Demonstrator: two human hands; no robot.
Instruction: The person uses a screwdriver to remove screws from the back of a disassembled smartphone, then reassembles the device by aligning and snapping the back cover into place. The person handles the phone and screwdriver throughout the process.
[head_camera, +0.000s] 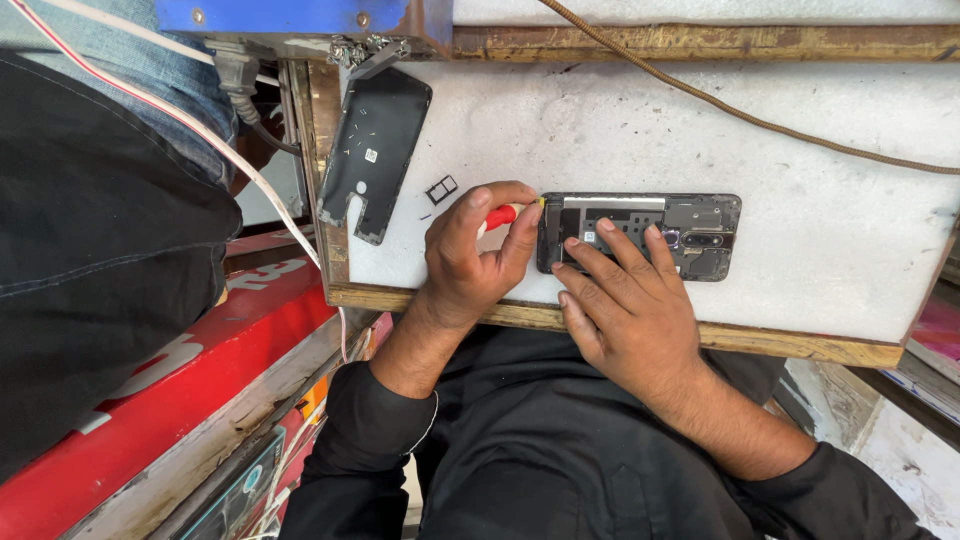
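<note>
Gripping a red-handled screwdriver (503, 214), the left hand (470, 255) works beside the opened phone (690, 232) pinned under the right hand's (625, 310) spread fingers

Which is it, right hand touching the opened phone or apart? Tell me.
Touching. The head view shows the right hand with its fingers laid flat on the phone, no gap.

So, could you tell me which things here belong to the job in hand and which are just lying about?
In hand:
- opened phone, under the right hand
- red screwdriver, in the left hand
- back cover and card tray, probably the phone's

Lying about:
- braided cord
- white cable
</note>
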